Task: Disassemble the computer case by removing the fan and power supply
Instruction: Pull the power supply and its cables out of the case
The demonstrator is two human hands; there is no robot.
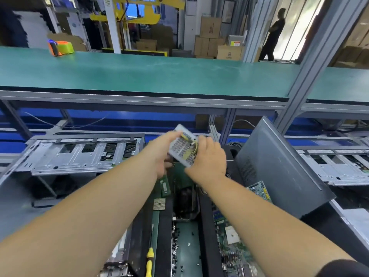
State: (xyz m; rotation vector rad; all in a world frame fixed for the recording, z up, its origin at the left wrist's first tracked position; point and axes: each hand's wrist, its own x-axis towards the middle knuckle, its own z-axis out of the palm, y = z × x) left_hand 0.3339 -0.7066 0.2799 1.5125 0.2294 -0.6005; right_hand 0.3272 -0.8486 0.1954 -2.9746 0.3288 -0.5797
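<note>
Both my left hand [162,154] and right hand [207,158] grip the power supply [182,145] between them, tilted, its wires [194,143] toward my right.

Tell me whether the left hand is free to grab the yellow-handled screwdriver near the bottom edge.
Probably not yet. The left hand and right hand both grip the power supply. The screwdriver itself lies uncovered beneath the left forearm, so only the held unit blocks it.

Green bench [179,76] carries an orange-green tape dispenser [61,47].
</note>
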